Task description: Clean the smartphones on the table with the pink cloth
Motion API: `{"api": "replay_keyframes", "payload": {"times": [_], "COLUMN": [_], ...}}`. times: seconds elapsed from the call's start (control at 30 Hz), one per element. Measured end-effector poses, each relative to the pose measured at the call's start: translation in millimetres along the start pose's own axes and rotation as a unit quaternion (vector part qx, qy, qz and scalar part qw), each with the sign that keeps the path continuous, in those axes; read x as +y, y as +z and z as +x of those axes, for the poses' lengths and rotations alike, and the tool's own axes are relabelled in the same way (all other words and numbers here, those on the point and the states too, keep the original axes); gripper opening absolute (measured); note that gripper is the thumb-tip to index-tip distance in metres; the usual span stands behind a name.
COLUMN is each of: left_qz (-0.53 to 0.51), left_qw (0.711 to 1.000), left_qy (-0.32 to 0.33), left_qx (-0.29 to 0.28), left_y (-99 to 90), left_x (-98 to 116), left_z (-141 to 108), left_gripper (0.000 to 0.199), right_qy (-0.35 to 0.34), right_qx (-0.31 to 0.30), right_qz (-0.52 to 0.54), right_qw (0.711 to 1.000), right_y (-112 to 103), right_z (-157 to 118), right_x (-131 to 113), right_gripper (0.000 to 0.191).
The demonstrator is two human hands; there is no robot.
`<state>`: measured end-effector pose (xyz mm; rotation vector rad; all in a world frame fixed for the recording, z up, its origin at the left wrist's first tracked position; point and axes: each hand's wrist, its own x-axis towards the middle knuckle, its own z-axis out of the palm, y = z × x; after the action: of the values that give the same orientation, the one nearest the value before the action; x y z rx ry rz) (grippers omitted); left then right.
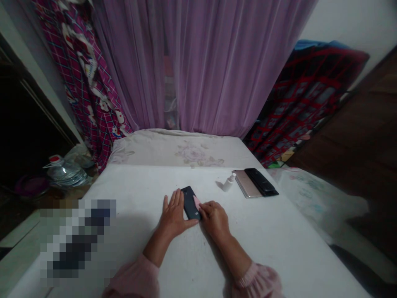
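fingers (172, 199) of the left hand (173, 215) lay open and flat on the white tabletop (263, 236), with the side of the hand against a dark phone (188, 202). the right hand (214, 220) curled closed over a pink piece (196, 202) at the phone's right edge. nothing stood between the hands and the phone. a small white spray bottle (228, 183), a gold phone (246, 183) and a black phone (259, 181) lay further along the table, apart from the hands. beyond were a pale flowered pillow (176, 151) and a purple curtain (217, 62). a plastic water jug (66, 174) sat off to the left. the dark phone lay flat between the hands, long side angled away, its face partly covered by the pink piece.
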<state>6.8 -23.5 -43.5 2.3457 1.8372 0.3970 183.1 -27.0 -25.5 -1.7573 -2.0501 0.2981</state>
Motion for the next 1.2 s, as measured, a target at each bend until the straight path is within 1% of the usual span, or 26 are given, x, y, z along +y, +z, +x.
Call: {"api": "replay_keyframes", "payload": {"times": [0.07, 0.13, 0.23, 0.3, 0.33, 0.4, 0.47, 0.53, 0.6, 0.67, 0.7, 0.77, 0.8, 0.83, 0.93, 1.0, 1.1, 1.17, 1.2], "left_qz": [0.0, 0.002, 0.01, 0.015, 0.015, 0.011, 0.003, 0.003, 0.003, -0.001, -0.003, -0.002, 0.002, 0.005, 0.003, -0.001, -0.006, -0.008, -0.007], "left_qw": [1.0, 1.0, 0.999, 0.999, 0.998, 0.994, 0.986, 0.986, 0.987, 0.991, 0.994, 0.999, 1.0, 1.0, 1.0, 0.999, 1.0, 1.0, 1.0], "left_qy": [0.004, 0.004, 0.004, 0.013, 0.025, 0.06, 0.098, 0.096, 0.086, 0.067, 0.053, 0.021, 0.009, 0.008, 0.025, 0.034, 0.029, 0.019, 0.013], "left_qx": [-0.008, -0.02, -0.037, -0.048, -0.059, -0.095, -0.135, -0.136, -0.139, -0.115, -0.092, -0.036, -0.012, -0.001, -0.001, -0.007, -0.009, -0.014, -0.016], "left_y": [-0.7, -2.3, -6.7, -12.2, -16.2, -26.6, -38.1, -46.5, -47.7, -40.8, -35.2, -22.6, -17.1, -12.6, -7.0, -8.0, -11.9, -14.5, -15.8], "left_x": [0.0, 0.8, 1.2, -1.2, -3.8, -12.5, -24.8, -37.1, -44.2, -41.6, -36.5, -21.9, -14.3, -7.7, 1.3, 0.2, -1.6, 0.5, 2.4], "left_z": [0.2, 0.2, 1.2, 3.9, 6.1, 11.4, 16.1, 17.0, 11.9, 0.1, -7.5, -23.1, -29.7, -34.8, -40.5, -38.6, -35.1, -34.7, -35.2], "left_gripper": [0.102, 0.103, 0.103, 0.103, 0.103, 0.104, 0.105, 0.103, 0.086, 0.067, 0.064, 0.071, 0.074, 0.075, 0.068, 0.065, 0.064, 0.062, 0.062], "right_qy": [0.004, 0.008, -0.007, -0.023, -0.031, -0.039, -0.03, 0.008, 0.039, 0.053, 0.058, 0.064, 0.066, 0.065, 0.052, 0.044, 0.038, 0.033, 0.031], "right_qx": [-0.006, -0.017, -0.041, -0.052, -0.057, -0.063, -0.059, -0.037, -0.005, 0.017, 0.029, 0.043, 0.044, 0.04, 0.007, -0.015, -0.037, -0.04, -0.037], "right_qz": [-0.003, -0.013, -0.007, 0.005, 0.011, 0.018, 0.016, 0.011, 0.025, 0.038, 0.041, 0.041, 0.041, 0.041, 0.039, 0.032, 0.023, 0.018, 0.017], "right_qw": [1.0, 1.0, 0.999, 0.998, 0.998, 0.997, 0.998, 0.999, 0.999, 0.998, 0.997, 0.996, 0.996, 0.996, 0.998, 0.998, 0.998, 0.998, 0.999], "right_y": [3.5, 8.6, 15.2, 15.8, 14.3, 8.0, -0.8, -8.8, -13.3, -14.1, -13.6, -11.9, -11.2, -10.7, -10.2, -10.1, -8.6, -6.1, -4.6], "right_z": [17.1, 43.7, 82.2, 96.4, 98.9, 94.3, 78.8, 55.6, 29.7, 6.5, -2.4, -12.9, -14.2, -12.9, 3.9, 22.1, 48.9, 58.6, 59.3], "right_x": [-7.9, -19.9, -34.6, -36.3, -34.1, -24.2, -9.7, 5.3, 16.9, 23.3, 24.6, 25.1, 24.7, 24.0, 20.1, 14.5, 2.7, -3.5, -4.8], "right_gripper": [0.023, 0.022, 0.025, 0.023, 0.022, 0.021, 0.021, 0.022, 0.023, 0.022, 0.023, 0.025, 0.025, 0.025, 0.023, 0.022, 0.021, 0.022, 0.022]}}
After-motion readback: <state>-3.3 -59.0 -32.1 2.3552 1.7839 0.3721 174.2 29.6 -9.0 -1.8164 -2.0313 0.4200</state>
